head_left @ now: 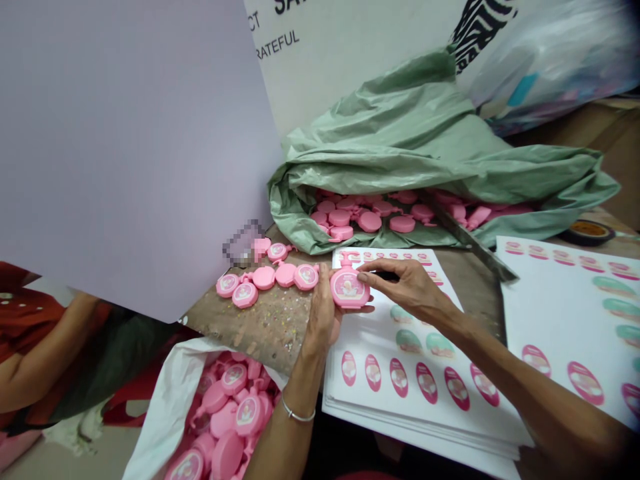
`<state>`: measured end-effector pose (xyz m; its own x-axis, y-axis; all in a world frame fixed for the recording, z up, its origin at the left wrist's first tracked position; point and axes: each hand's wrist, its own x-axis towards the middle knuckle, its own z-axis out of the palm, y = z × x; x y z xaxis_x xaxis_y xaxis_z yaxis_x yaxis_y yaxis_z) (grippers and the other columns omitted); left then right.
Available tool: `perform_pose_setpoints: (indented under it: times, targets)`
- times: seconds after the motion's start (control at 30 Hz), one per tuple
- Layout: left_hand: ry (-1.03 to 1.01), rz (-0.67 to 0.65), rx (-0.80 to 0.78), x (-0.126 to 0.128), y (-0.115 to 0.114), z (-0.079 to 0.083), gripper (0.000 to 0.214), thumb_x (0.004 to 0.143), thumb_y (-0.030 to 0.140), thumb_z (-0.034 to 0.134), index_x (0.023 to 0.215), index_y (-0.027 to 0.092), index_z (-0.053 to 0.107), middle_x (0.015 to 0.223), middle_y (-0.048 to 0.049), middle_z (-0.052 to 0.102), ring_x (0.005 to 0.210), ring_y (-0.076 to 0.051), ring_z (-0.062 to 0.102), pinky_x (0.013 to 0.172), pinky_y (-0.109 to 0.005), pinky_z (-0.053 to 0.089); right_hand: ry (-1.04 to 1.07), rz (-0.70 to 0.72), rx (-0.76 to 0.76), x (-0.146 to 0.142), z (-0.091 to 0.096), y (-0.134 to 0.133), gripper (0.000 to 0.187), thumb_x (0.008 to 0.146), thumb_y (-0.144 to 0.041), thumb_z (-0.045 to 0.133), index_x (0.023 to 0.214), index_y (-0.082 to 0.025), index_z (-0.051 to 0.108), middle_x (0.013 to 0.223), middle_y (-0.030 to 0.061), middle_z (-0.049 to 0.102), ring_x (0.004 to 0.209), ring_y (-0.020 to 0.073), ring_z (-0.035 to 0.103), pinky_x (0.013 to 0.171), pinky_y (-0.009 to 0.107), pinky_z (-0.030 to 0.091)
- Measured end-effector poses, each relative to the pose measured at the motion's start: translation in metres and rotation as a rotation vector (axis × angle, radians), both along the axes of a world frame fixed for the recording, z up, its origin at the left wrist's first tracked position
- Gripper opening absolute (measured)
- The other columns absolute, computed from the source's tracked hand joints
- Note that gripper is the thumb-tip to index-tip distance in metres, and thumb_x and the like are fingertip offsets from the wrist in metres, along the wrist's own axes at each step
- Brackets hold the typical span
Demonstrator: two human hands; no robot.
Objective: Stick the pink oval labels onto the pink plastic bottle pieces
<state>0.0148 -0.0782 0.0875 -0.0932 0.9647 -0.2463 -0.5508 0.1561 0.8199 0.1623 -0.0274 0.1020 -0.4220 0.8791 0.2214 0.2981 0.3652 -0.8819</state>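
My left hand (323, 313) grips a small pink bottle-shaped plastic piece (349, 285) from its left side, above a white sticker sheet (415, 347). The fingers of my right hand (407, 283) are pinched and press on the oval sticker on the piece's front. A row of pink pieces (267, 280), some with stickers on them, lies on the brown table just left of my hands.
A green plastic bag (425, 153) full of plain pink pieces lies behind. A white bag (170, 400) of stickered pieces sits at the lower left. A second sticker sheet (570, 313) lies to the right. Another person's arm (35, 360) is at far left. A tape roll (586, 231) sits at the right.
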Motion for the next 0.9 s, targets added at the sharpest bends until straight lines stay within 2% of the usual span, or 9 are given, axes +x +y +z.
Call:
perform_pose_setpoints:
  times: [0.23, 0.33, 0.43, 0.5, 0.6, 0.67, 0.73, 0.8, 0.9]
  targets:
    - [0.050, -0.035, 0.084, -0.001, -0.005, 0.007, 0.056, 0.084, 0.060, 0.052, 0.114, 0.013, 0.059, 0.096, -0.0112, 0.070, 0.081, -0.024, 0.070, 0.068, -0.036, 0.060, -0.113, -0.046, 0.127, -0.001, 0.008, -0.005, 0.029, 0.085, -0.045, 0.057, 0.087, -0.021, 0.072, 0.084, 0.0029, 0.073, 0.071, 0.0183, 0.064, 0.063, 0.030, 0.046]
    - [0.117, -0.092, 0.138, -0.003, -0.008, 0.008, 0.049, 0.076, 0.047, 0.069, 0.110, 0.014, 0.059, 0.096, -0.0098, 0.068, 0.082, -0.023, 0.069, 0.068, -0.035, 0.060, -0.234, -0.135, 0.308, -0.001, 0.011, -0.007, 0.025, 0.084, -0.041, 0.059, 0.091, -0.021, 0.072, 0.091, 0.0052, 0.074, 0.079, 0.0216, 0.066, 0.074, 0.034, 0.046]
    - [0.133, -0.145, 0.154, -0.005, -0.011, 0.007, 0.047, 0.071, 0.032, 0.074, 0.110, 0.013, 0.057, 0.095, -0.0092, 0.067, 0.081, -0.023, 0.068, 0.065, -0.034, 0.059, -0.389, -0.311, 0.495, 0.002, 0.011, -0.005, 0.030, 0.080, -0.043, 0.064, 0.095, -0.018, 0.072, 0.092, 0.0104, 0.073, 0.089, 0.0292, 0.065, 0.083, 0.043, 0.042]
    - [0.116, -0.164, 0.150, -0.006, -0.012, 0.007, 0.046, 0.072, 0.029, 0.072, 0.111, 0.012, 0.055, 0.096, -0.0104, 0.067, 0.081, -0.023, 0.068, 0.064, -0.034, 0.059, -0.378, -0.358, 0.478, 0.005, 0.009, -0.002, 0.035, 0.079, -0.047, 0.066, 0.098, -0.018, 0.070, 0.094, 0.0107, 0.072, 0.091, 0.0301, 0.064, 0.083, 0.043, 0.043]
    - [0.097, -0.201, 0.147, -0.008, -0.012, 0.007, 0.044, 0.074, 0.028, 0.070, 0.111, 0.012, 0.053, 0.098, -0.0127, 0.067, 0.080, -0.022, 0.067, 0.063, -0.034, 0.059, -0.221, -0.230, 0.282, 0.010, 0.006, 0.002, 0.038, 0.085, -0.050, 0.057, 0.107, -0.020, 0.064, 0.099, 0.0076, 0.071, 0.084, 0.0229, 0.065, 0.073, 0.035, 0.047]
    - [0.101, -0.211, 0.141, -0.008, -0.013, 0.009, 0.045, 0.074, 0.028, 0.069, 0.112, 0.012, 0.053, 0.099, -0.0134, 0.068, 0.080, -0.022, 0.067, 0.062, -0.033, 0.059, -0.159, -0.185, 0.243, 0.012, 0.007, 0.001, 0.034, 0.091, -0.046, 0.047, 0.111, -0.020, 0.059, 0.095, 0.0066, 0.070, 0.075, 0.0189, 0.063, 0.066, 0.032, 0.045]
    - [0.120, -0.201, 0.132, -0.008, -0.013, 0.010, 0.045, 0.074, 0.028, 0.069, 0.113, 0.013, 0.052, 0.098, -0.0130, 0.068, 0.079, -0.022, 0.067, 0.060, -0.032, 0.059, -0.177, -0.189, 0.366, 0.011, 0.010, -0.001, 0.026, 0.094, -0.038, 0.044, 0.106, -0.020, 0.058, 0.089, 0.0059, 0.068, 0.072, 0.0177, 0.060, 0.069, 0.033, 0.042]
    - [0.148, -0.188, 0.131, -0.007, -0.013, 0.011, 0.044, 0.074, 0.027, 0.068, 0.113, 0.014, 0.051, 0.097, -0.0118, 0.067, 0.078, -0.021, 0.067, 0.058, -0.031, 0.058, -0.253, -0.174, 0.558, 0.009, 0.013, -0.003, 0.017, 0.092, -0.032, 0.047, 0.095, -0.020, 0.059, 0.084, 0.0045, 0.068, 0.072, 0.0179, 0.058, 0.075, 0.036, 0.038]
    - [0.188, -0.186, 0.152, -0.006, -0.013, 0.010, 0.043, 0.075, 0.028, 0.068, 0.113, 0.014, 0.052, 0.095, -0.0101, 0.066, 0.075, -0.020, 0.067, 0.057, -0.030, 0.059, -0.350, -0.146, 0.752, 0.007, 0.015, -0.005, 0.012, 0.090, -0.026, 0.051, 0.085, -0.020, 0.060, 0.079, 0.0029, 0.068, 0.072, 0.0179, 0.056, 0.078, 0.037, 0.034]
